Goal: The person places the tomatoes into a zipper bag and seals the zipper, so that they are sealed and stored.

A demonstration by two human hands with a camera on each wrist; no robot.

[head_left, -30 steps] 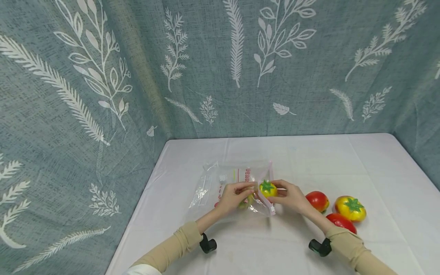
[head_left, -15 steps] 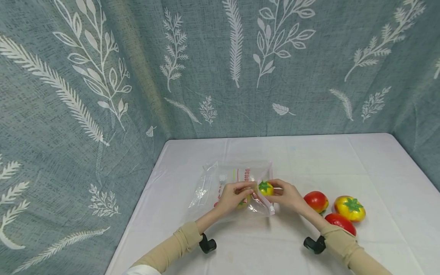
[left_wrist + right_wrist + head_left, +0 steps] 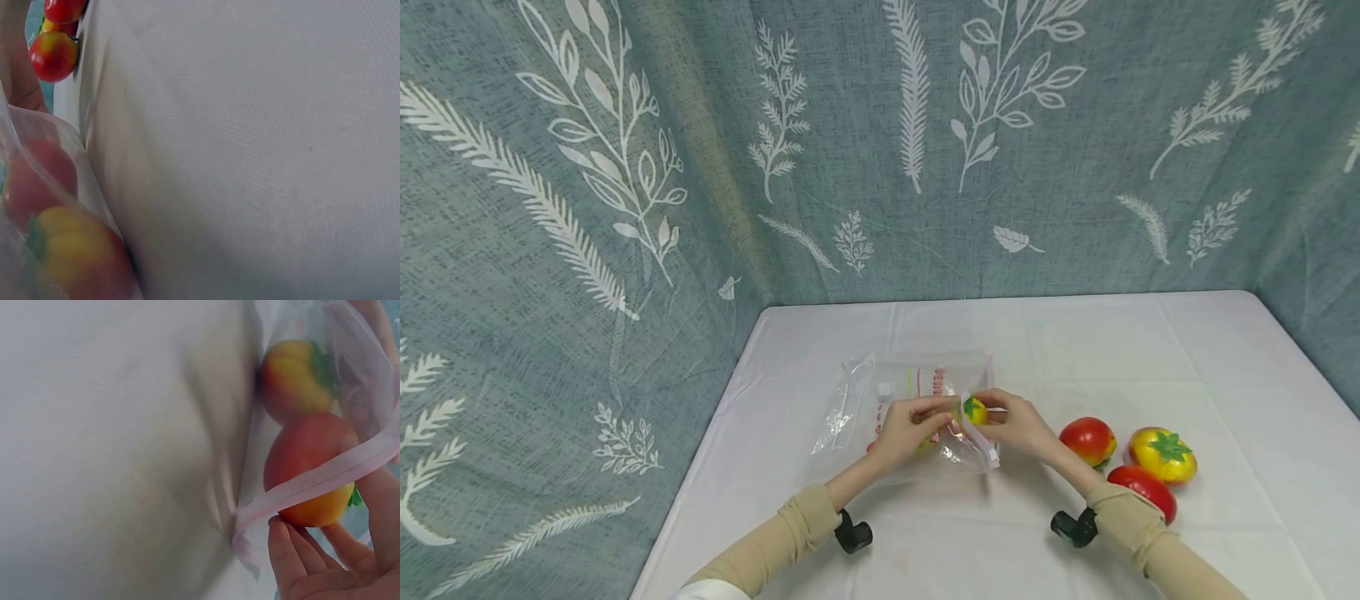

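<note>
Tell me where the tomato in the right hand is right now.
In the head view the tomato sits at the table's middle, at the mouth of the clear bag, held by the right hand with the left hand opposite.

Both arms wear long beige ribbed-cuff sleeves. A black camera mount sits under each wrist. Both hands, left hand (image 3: 910, 427) and right hand (image 3: 1019, 425), are bare.

**Leafy curtain corner, white table**

The space is closed in by blue-grey fabric (image 3: 865, 167) printed with white leaves and fern sprigs, hung on the left, back and right. A table (image 3: 1150, 350) covered with a white cloth is set into the corner. Everything is lit pretty evenly, with only soft shadows.
</note>
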